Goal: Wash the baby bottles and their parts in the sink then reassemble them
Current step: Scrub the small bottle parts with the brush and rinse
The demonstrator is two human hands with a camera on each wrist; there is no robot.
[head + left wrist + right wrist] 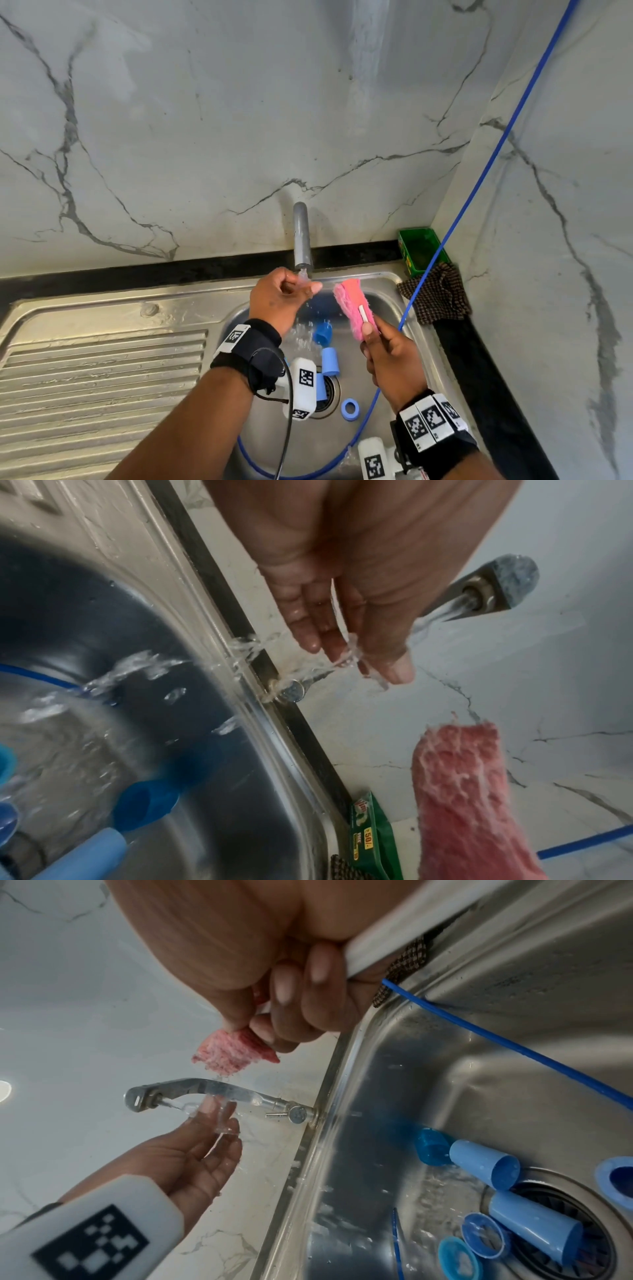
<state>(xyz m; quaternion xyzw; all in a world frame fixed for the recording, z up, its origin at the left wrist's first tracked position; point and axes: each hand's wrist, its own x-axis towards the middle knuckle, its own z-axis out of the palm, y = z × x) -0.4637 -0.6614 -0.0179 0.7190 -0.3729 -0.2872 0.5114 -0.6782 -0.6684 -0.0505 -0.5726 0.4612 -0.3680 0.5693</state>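
Note:
Water runs from the tap (302, 236) over my left hand (310, 289), which is held under the spout with its fingers nearly straight and the thumb close to them. I see only water between them, in the left wrist view (356, 664) as well. My right hand (371, 339) grips the white handle of a pink sponge brush (351, 305), held up just right of the stream. In the sink (383, 308) lie a dark blue cap (322, 334), a light blue cap (330, 361) and a blue ring (350, 408). More blue parts (534, 1231) rest on the drain.
A green box (423, 251) and a checked cloth (438, 294) sit at the sink's back right corner. A blue hose (479, 178) runs down the wall into the basin. The ribbed drainboard (102, 370) lies to the left.

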